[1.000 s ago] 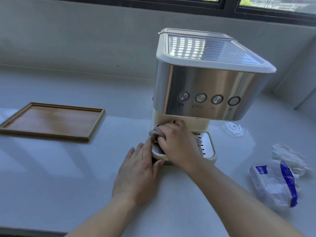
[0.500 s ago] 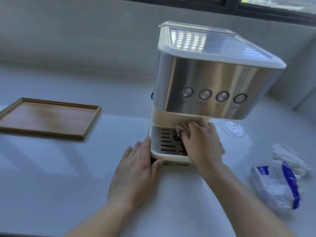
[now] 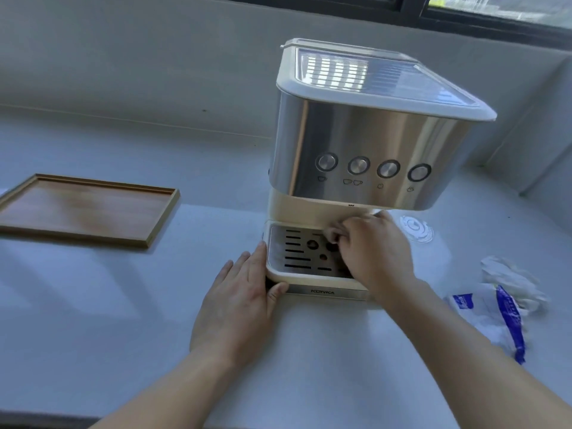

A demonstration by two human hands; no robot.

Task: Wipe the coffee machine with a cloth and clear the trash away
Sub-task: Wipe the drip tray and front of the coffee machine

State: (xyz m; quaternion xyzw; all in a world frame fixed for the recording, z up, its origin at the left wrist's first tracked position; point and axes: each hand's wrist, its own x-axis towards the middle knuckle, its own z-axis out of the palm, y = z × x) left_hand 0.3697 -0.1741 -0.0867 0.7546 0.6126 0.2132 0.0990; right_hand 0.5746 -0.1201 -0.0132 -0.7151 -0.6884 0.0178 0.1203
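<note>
Coffee machine (image 3: 365,144) on counter (image 3: 93,305), tray (image 3: 83,209) left of it, packet (image 3: 486,314) and crumpled wad (image 3: 510,275) right.

Right hand (image 3: 376,252) grips cloth (image 3: 335,231) on drip tray (image 3: 305,275); left hand (image 3: 238,300) flat against coffee machine (image 3: 365,144) base.

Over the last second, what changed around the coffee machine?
The right hand, gripping the cloth, swept rightward across the drip tray, uncovering its grate. The left hand stayed flat against the base of the coffee machine; wooden tray and tissue packet unmoved.
</note>
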